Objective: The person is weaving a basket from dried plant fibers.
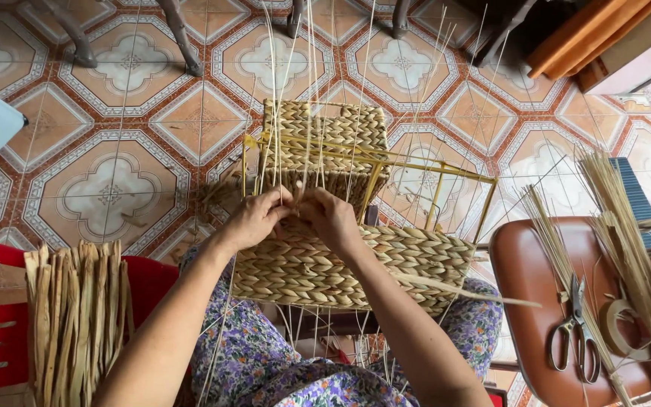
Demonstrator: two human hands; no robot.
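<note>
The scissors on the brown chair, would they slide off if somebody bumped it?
Maybe. The scissors lie flat on the smooth, shiny seat of the brown chair, so they could skid. They look like metal, so probably heavy for their size and stiff, not floppy. Thin reed strips lie across and around them, and those might slow a slide a little.

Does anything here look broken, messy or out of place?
Nothing looks damaged. The half-woven basket has bare yellow frame rods and loose strands sticking out, simply unwoven. Both hands pinch strands at its rim. Scissors lie on the brown chair.
</note>
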